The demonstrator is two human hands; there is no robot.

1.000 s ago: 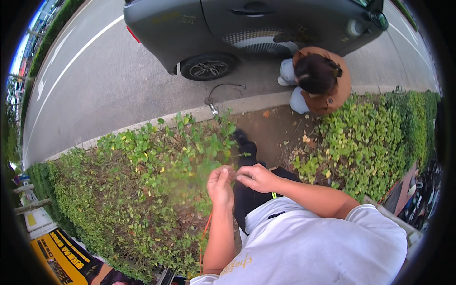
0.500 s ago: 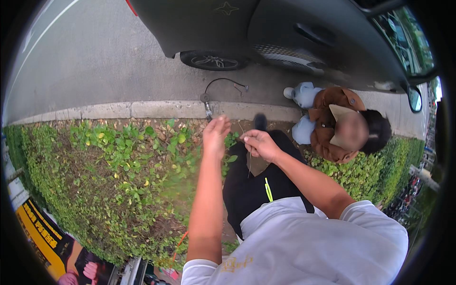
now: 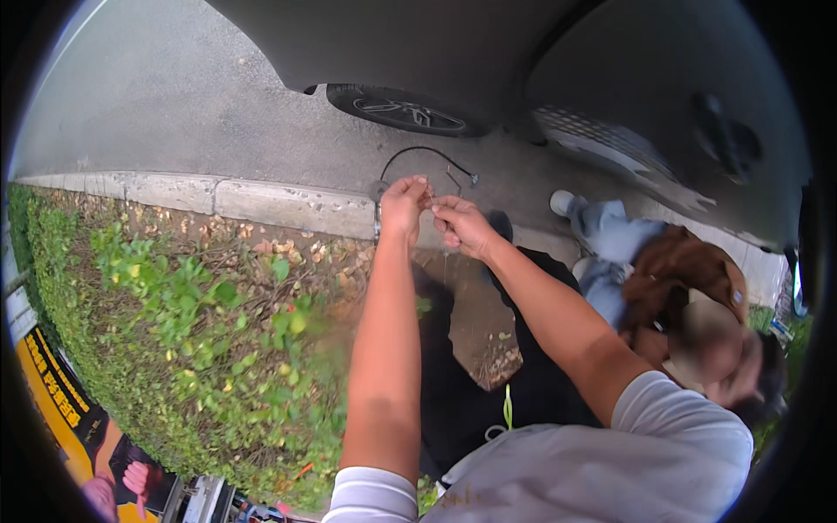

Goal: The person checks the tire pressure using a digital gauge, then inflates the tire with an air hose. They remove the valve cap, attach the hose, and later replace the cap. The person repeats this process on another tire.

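- Left hand [image 3: 403, 202] and right hand [image 3: 462, 224] meet fingertip to fingertip above the curb [image 3: 288, 207], both pinched; whatever they pinch is too small to tell.
- A black cable [image 3: 427, 153] loops on the road just beyond them, near the car's wheel [image 3: 403, 111].
- Another person [image 3: 671, 279] crouches to the right.

Views: one, the head camera.
Position: worn on the person's head, above both forearms, which enter from 6 o'clock.
Facing: steeply down and forward, toward the curb [image 3: 288, 207] at 11 o'clock and the car [image 3: 523, 61] at 12 o'clock.
Nearness: close to the left hand [image 3: 403, 202] and right hand [image 3: 460, 225], near centre.
Lens: fisheye; the curb bows.
Shared area: none, single view.
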